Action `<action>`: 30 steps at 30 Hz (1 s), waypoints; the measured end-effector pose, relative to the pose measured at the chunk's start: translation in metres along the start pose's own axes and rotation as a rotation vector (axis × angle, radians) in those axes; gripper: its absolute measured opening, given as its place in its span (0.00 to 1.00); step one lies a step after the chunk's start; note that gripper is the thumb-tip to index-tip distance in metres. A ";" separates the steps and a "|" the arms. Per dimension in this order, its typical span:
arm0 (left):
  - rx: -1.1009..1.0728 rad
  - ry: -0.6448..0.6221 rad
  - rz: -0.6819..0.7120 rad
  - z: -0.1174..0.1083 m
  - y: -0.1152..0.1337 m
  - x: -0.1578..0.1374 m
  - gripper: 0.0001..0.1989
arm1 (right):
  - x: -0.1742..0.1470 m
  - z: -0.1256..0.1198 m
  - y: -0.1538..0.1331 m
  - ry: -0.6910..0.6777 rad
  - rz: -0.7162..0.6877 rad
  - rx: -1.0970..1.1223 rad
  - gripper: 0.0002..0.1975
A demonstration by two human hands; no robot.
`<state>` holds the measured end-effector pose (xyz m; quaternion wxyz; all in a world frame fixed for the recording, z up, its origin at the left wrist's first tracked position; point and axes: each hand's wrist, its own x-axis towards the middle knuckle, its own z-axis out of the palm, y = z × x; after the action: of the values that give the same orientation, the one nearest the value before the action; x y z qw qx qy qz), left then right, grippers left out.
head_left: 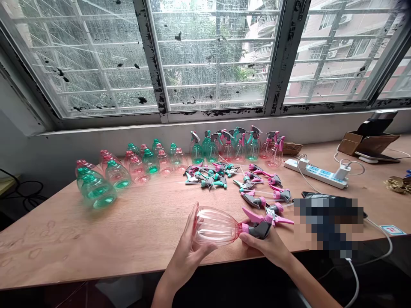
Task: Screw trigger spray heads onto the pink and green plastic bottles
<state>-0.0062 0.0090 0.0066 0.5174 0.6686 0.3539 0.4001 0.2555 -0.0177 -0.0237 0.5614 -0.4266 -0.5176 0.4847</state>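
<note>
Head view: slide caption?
Left hand holds pink bottle, right hand the spray head at its neck; loose spray heads behind.

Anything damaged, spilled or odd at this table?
Yes: the window frame behind the table has ragged black patches, like peeling paint or grime. A pixelated block hides part of the table's right side, so that spot can't be judged. No spill shows; the held pink spray bottle has no visible damage.

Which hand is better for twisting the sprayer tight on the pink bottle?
Probably the right hand: it holds the sprayer head, while the left hand cups the pink bottle near its base.
</note>
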 end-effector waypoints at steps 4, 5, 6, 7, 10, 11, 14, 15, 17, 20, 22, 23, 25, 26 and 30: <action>0.080 -0.001 0.085 0.000 -0.005 0.001 0.48 | 0.003 -0.002 0.000 0.041 -0.036 0.002 0.19; 0.098 0.005 0.093 0.001 -0.007 0.001 0.46 | 0.003 -0.002 0.000 0.042 -0.038 0.003 0.19; 0.112 0.011 0.089 0.001 -0.007 0.001 0.46 | 0.003 -0.003 0.001 0.043 -0.035 0.005 0.19; 0.116 0.016 0.075 0.002 -0.007 0.001 0.48 | 0.003 -0.003 0.001 0.044 -0.030 0.006 0.19; 0.048 -0.003 0.020 0.001 -0.002 0.000 0.54 | 0.001 -0.003 0.003 0.048 -0.014 0.018 0.20; 0.007 -0.018 0.010 0.000 0.000 0.000 0.53 | -0.001 -0.002 0.003 0.033 -0.008 0.018 0.21; 0.009 -0.030 0.025 -0.002 -0.001 0.000 0.48 | -0.004 0.002 -0.001 0.018 -0.022 0.006 0.20; 0.074 -0.018 0.054 -0.001 -0.004 -0.001 0.48 | -0.004 0.004 -0.003 0.033 -0.022 0.020 0.20; 0.261 0.042 0.172 0.001 -0.013 -0.002 0.46 | -0.005 0.006 -0.009 0.048 0.019 0.098 0.20; 0.527 0.211 0.358 0.005 -0.023 -0.005 0.40 | -0.007 0.007 -0.015 0.009 0.120 0.240 0.23; 0.625 0.280 0.391 0.005 -0.023 -0.009 0.43 | -0.008 0.006 -0.017 0.010 0.112 0.268 0.22; 0.638 0.277 0.380 0.005 -0.021 -0.011 0.47 | -0.008 0.005 -0.017 0.016 0.084 0.259 0.20; 0.606 0.246 0.362 0.003 -0.014 -0.014 0.48 | -0.010 0.003 -0.016 0.008 0.014 0.199 0.17; 0.575 0.243 0.359 0.002 -0.009 -0.015 0.44 | -0.011 0.003 -0.016 0.009 -0.015 0.165 0.16; 0.470 0.287 0.468 0.002 0.004 -0.015 0.32 | -0.013 0.008 -0.020 0.042 0.020 0.214 0.17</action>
<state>-0.0103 -0.0057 0.0073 0.1888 0.7692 0.3426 0.5053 0.2495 -0.0338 -0.0051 0.6099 -0.3793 -0.4466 0.5336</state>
